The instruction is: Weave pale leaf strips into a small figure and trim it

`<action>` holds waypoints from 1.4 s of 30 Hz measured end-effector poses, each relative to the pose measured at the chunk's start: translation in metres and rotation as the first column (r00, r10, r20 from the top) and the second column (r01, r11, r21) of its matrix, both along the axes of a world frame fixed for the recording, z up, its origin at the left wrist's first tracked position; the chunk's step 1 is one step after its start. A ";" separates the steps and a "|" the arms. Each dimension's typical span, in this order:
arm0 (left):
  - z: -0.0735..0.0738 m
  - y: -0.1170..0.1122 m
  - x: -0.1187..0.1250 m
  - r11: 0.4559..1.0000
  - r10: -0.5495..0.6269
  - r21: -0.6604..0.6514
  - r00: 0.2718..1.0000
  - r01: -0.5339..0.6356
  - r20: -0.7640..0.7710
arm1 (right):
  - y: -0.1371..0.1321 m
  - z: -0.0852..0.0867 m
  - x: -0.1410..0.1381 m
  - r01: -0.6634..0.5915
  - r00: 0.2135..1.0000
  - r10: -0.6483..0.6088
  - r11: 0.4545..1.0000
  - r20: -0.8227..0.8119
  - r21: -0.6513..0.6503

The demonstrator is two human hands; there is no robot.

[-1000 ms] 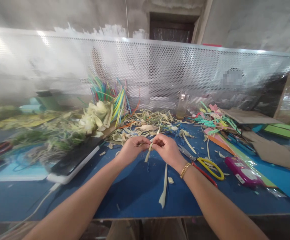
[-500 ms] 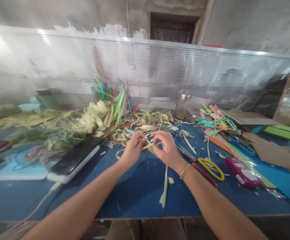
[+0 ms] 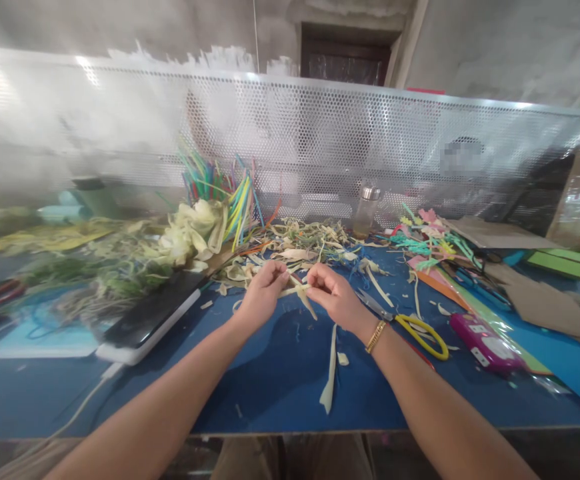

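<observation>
My left hand and my right hand meet over the middle of the blue table. Both pinch thin pale yellow leaf strips that cross between the fingertips, one lying level, one slanting down to the right. A longer pale strip lies flat on the table below my right wrist, which wears a gold bracelet. Yellow-handled scissors lie just right of my right hand.
A heap of pale strips and offcuts lies beyond my hands. Coloured straws stand at the back left by a white-edged tablet. A small jar, a pink case and cardboard sit to the right. A perforated metal screen closes the far side.
The strip that hung down from my fingers a second ago has been turned level and crossed with another. Both hands shifted slightly away from me.
</observation>
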State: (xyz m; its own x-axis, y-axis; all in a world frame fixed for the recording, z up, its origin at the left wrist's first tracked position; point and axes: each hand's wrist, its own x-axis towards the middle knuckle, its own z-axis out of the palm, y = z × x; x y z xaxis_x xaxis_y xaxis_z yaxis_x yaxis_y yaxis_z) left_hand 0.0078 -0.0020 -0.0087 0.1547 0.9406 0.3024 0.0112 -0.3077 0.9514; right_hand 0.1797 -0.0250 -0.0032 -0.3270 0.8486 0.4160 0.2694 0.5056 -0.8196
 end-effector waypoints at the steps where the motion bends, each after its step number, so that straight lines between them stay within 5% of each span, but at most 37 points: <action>1: 0.002 -0.001 0.001 0.999 -0.034 -0.028 0.999 0.035 0.021 | 0.000 0.001 0.000 0.004 1.000 -0.004 1.000 -0.001 0.005; 5: 0.000 -0.004 0.003 0.998 -0.064 -0.017 0.998 0.064 -0.020 | -0.004 0.003 0.001 0.040 0.996 -0.046 0.997 0.082 0.071; 11: -0.008 0.002 0.002 0.998 -0.067 -0.003 0.996 0.067 -0.058 | -0.006 0.003 -0.001 -0.073 0.983 0.057 0.993 0.174 0.089; 21: -0.004 0.010 -0.008 0.999 0.037 0.017 0.996 -0.036 -0.081 | -0.005 0.004 -0.001 -0.111 0.979 0.101 0.993 0.177 0.046; 28: -0.001 0.012 -0.015 0.961 0.204 0.246 0.919 -0.123 -0.338 | -0.001 0.009 0.008 -0.056 0.972 0.034 0.995 0.232 0.087; 32: 0.008 0.005 -0.013 0.979 -0.024 0.169 0.881 0.117 -0.472 | -0.001 0.012 0.013 -0.032 0.973 0.014 0.997 0.231 0.075; 38: 0.012 -0.003 -0.010 0.932 -0.263 0.129 0.876 0.339 -0.404 | -0.003 0.018 0.018 -0.100 0.968 0.085 0.994 0.236 0.051; 42: 0.011 -0.007 -0.009 0.904 -0.426 -0.118 0.862 0.410 -0.274 | -0.002 0.019 0.021 -0.114 0.973 0.098 0.991 0.211 0.068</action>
